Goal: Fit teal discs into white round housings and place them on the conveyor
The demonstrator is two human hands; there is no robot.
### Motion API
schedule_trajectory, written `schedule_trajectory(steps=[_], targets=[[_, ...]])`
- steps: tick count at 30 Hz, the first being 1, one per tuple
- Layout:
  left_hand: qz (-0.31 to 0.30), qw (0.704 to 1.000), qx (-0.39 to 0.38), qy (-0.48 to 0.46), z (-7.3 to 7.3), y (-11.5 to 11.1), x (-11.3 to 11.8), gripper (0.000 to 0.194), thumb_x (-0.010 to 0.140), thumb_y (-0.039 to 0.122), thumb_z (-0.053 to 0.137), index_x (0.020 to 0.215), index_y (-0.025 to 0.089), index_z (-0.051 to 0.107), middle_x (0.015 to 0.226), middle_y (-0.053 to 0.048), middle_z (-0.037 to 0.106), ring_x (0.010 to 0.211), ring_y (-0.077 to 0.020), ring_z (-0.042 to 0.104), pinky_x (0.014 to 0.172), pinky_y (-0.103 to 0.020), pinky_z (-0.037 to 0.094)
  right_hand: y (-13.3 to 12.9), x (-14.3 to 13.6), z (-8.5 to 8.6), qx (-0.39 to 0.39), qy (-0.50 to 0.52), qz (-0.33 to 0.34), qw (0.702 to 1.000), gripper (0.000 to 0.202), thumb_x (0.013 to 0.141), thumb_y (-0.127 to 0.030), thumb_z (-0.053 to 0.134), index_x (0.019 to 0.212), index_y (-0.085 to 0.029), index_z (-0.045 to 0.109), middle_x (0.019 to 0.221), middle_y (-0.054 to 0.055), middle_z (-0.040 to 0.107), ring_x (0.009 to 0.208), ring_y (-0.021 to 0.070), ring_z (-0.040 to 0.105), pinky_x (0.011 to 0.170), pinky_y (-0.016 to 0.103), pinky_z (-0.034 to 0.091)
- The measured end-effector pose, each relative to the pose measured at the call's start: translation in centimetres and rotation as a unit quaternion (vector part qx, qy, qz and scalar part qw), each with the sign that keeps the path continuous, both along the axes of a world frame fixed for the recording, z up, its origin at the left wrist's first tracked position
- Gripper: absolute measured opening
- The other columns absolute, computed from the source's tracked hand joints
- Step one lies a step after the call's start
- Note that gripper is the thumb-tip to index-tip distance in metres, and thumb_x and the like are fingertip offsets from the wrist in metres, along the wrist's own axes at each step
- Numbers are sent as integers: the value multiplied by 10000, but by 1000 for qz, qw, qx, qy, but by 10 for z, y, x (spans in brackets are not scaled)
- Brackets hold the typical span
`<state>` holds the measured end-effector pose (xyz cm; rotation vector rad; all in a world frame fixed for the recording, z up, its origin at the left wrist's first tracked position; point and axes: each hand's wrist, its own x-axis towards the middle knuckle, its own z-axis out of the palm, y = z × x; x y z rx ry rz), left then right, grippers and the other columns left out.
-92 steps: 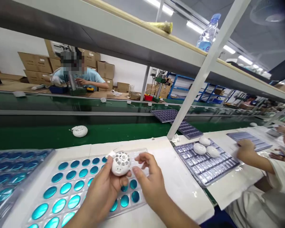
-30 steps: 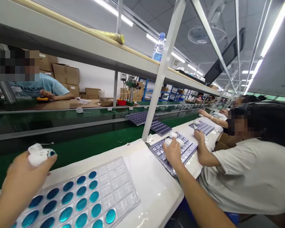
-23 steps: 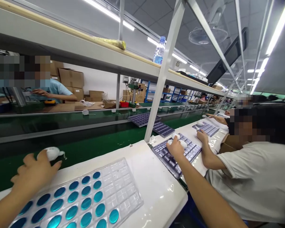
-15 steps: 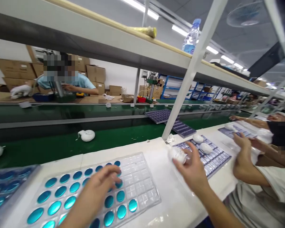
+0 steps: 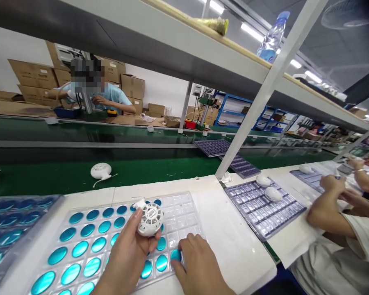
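My left hand (image 5: 132, 241) grips a white round vented housing (image 5: 151, 219), a fan-like case with a spoked grille and a small tab at its top. It hovers above a clear plastic tray (image 5: 184, 219) holding rows of shiny blue discs (image 5: 80, 248). Down at the tray's right side, my right hand (image 5: 199, 262) has its thumb and fingers around the edge of one blue disc (image 5: 176, 255). Whether that disc is lifted out of its pocket cannot be seen. My left hand and the housing hide part of the tray.
Another disc tray (image 5: 15, 223) lies at left. A green conveyor (image 5: 160, 162) carries a white housing (image 5: 101, 171). At right, two white housings (image 5: 273, 194) rest on a purple-lined tray (image 5: 264, 211), beside a co-worker's arm (image 5: 329, 209). A slanted post (image 5: 249, 119) supports the overhead shelf.
The white housing has passed from my right hand to my left. My right hand has come left and down to a disc at the tray's edge. The view has shifted slightly.
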<state>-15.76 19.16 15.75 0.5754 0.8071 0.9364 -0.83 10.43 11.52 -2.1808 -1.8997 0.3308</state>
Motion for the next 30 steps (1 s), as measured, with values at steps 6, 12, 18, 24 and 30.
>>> schedule_trajectory(steps=[6, 12, 18, 24, 30], targets=[[-15, 1000, 17, 16, -5, -10, 0, 293, 826, 497, 674, 849, 208, 631, 700, 2, 632, 540, -124, 548, 502, -236, 463, 7, -7, 13, -69, 5, 5, 998, 217, 786, -122, 631, 996, -151, 674, 1024, 148, 694, 951, 352, 651, 809, 480, 507], [-19, 999, 36, 31, -9, -9, 2, 298, 820, 506, 674, 876, 217, 632, 691, 11, 604, 576, -130, 537, 492, -224, 439, 5, -7, 8, -75, -24, 16, 997, 190, 822, -145, 574, 977, -156, 683, 1005, 159, 703, 951, 372, 663, 812, 513, 509], [-32, 997, 57, 45, -17, -9, 4, 301, 840, 527, 633, 873, 229, 598, 674, 19, 590, 564, -129, 498, 496, -225, 420, 6, -10, 9, -102, 30, 6, 994, 184, 771, -131, 605, 947, -159, 648, 953, 143, 716, 888, 339, 680, 747, 420, 495], [-37, 995, 77, 58, -14, -12, 6, 380, 851, 535, 618, 1081, 232, 606, 685, 20, 588, 594, -143, 495, 507, -230, 417, 6, 9, 33, -8, 314, 43, 948, 47, 889, -228, 531, 853, -229, 501, 741, 11, 640, 692, 199, 589, 631, 286, 413], [-27, 993, 79, 86, -6, -20, 7, 548, 795, 535, 690, 1229, 216, 587, 711, 6, 599, 589, -156, 504, 508, -260, 433, 19, 4, 54, 69, 453, 51, 888, 75, 910, -278, 551, 885, -219, 512, 625, -42, 586, 587, 142, 537, 594, 243, 394]])
